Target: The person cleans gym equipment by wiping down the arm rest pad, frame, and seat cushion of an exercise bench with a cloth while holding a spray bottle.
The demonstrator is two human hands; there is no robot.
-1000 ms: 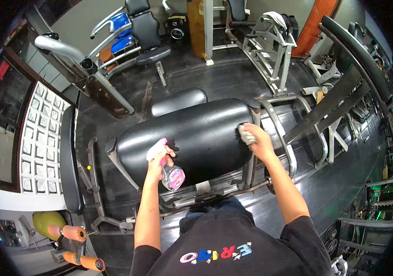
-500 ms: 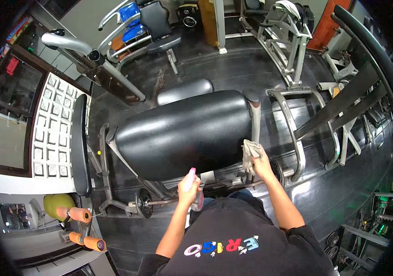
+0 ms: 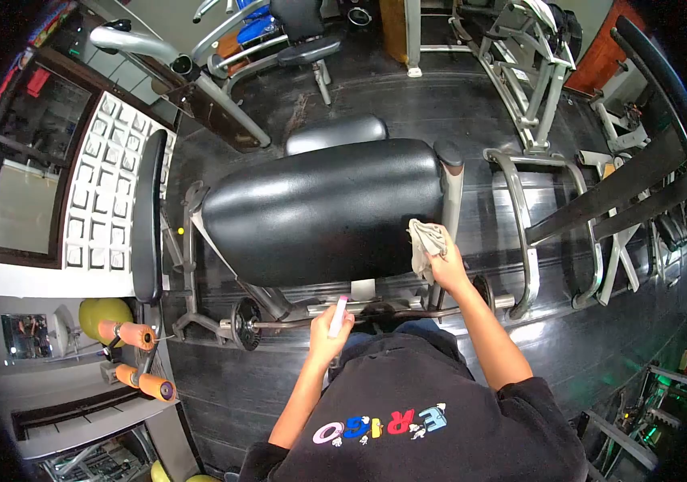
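A large black padded bench [image 3: 319,213] lies across the middle of the view. My right hand [image 3: 446,261] is closed on a crumpled greyish cloth [image 3: 424,245], which hangs over the pad's near right corner. Nearer to my body, below the pad's front edge, my left hand [image 3: 329,336] grips a spray bottle [image 3: 339,315] by its white and pink head. The bottle's lower part is mostly hidden. A barbell [image 3: 303,324] with a small plate at each end runs between the bench and me.
Behind the bench is a smaller black pad [image 3: 335,134]. A narrow upright pad [image 3: 149,217] stands at left, near orange foam rollers [image 3: 144,383]. Curved metal frames [image 3: 520,225] rise at right. A seated machine [image 3: 309,50] stands at the back.
My left hand has drawn back from above the pad toward my body with the bottle. The cloth dropped toward the near right corner, then rose slightly onto it. The camera view has shifted.
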